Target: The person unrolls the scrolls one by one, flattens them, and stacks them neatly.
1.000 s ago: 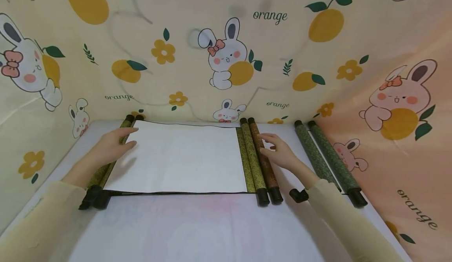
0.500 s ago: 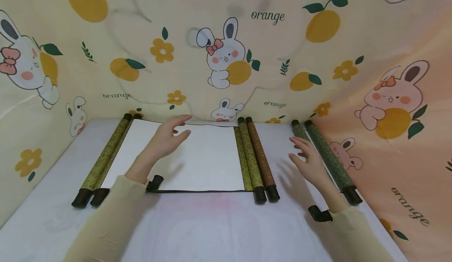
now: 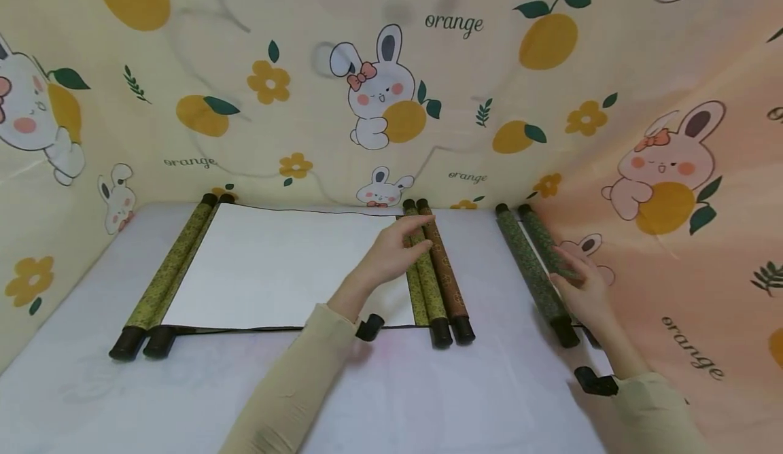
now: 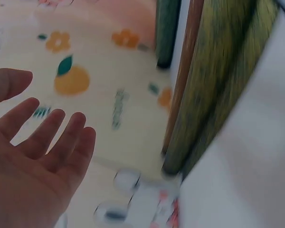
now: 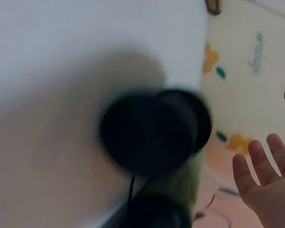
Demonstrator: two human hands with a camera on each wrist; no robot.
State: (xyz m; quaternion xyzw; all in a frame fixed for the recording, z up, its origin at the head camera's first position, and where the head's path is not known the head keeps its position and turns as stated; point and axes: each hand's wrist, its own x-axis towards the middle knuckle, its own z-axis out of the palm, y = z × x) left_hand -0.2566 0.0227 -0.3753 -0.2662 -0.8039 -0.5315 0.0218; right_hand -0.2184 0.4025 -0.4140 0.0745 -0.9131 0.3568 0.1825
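A scroll with blank white paper (image 3: 275,270) lies spread between yellow-green rollers at both ends. My left hand (image 3: 391,253) hangs over its right-end roller (image 3: 433,298) and a brown roller (image 3: 451,284) beside it, fingers apart and holding nothing. In the left wrist view that hand (image 4: 42,156) is spread, clear of the rollers. At the right, my right hand (image 3: 584,287) is beside the far-right dark green roller (image 3: 540,233), overlapping it in this view. The neighbouring green roller (image 3: 529,264) lies just left. The right wrist view shows the fingers (image 5: 259,164) extended, gripping nothing.
Two yellow-green rollers (image 3: 168,270) with black end caps lie at the left. A cloth (image 3: 465,66) printed with rabbits and oranges rises behind and at both sides. Small black devices sit at both cuffs. White cloth (image 3: 183,399) covers the table.
My left hand has swept right, from the left rollers across the paper to the right-end ones. My right hand has moved right, from the brown roller to the dark green pair.
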